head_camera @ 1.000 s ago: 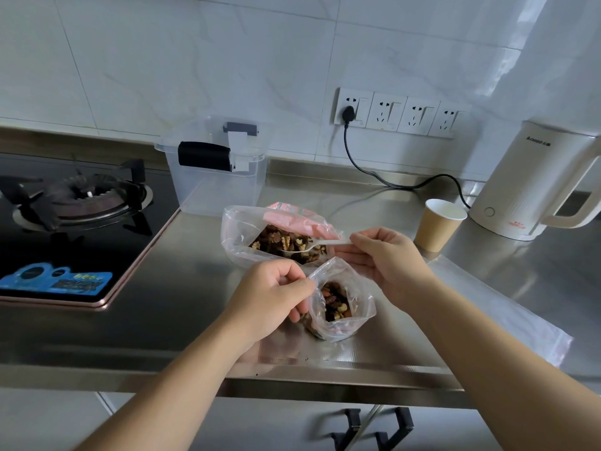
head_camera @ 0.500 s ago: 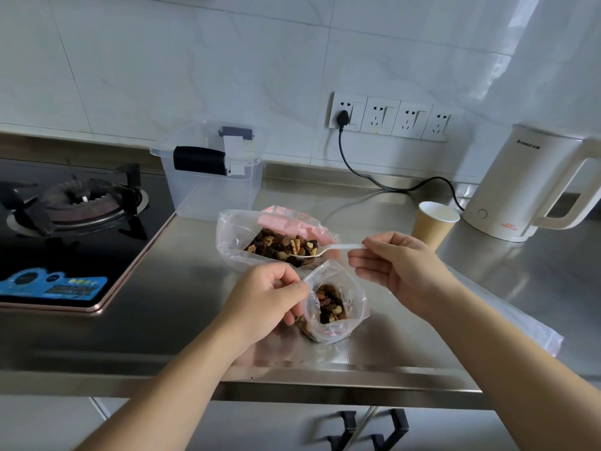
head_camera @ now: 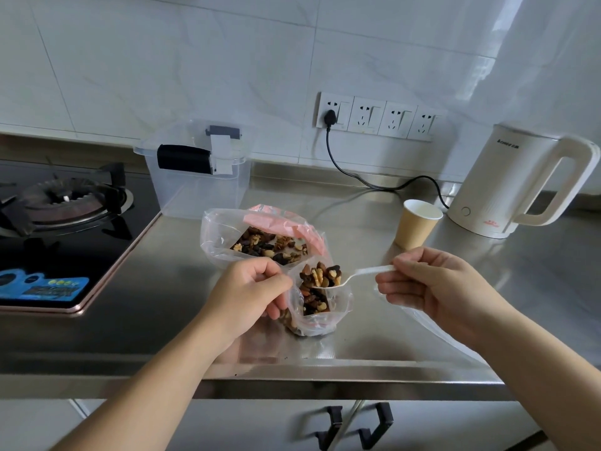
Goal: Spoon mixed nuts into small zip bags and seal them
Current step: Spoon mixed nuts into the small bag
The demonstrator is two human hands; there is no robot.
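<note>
A small clear zip bag partly filled with mixed nuts stands on the steel counter. My left hand grips its left rim and holds the mouth open. My right hand pinches the handle of a white plastic spoon. The spoon bowl, heaped with nuts, hovers right over the small bag's mouth. Behind it lies a large clear bag with a pink strip, open and holding the bulk of the mixed nuts.
A paper cup and a white electric kettle stand at the right. A clear lidded plastic box sits at the back, a gas hob at the left. Flat clear bags lie under my right forearm.
The spoon came out of the large bag loaded with nuts and moved toward me, now above the small bag's mouth. My left hand kept its hold on the small bag.
</note>
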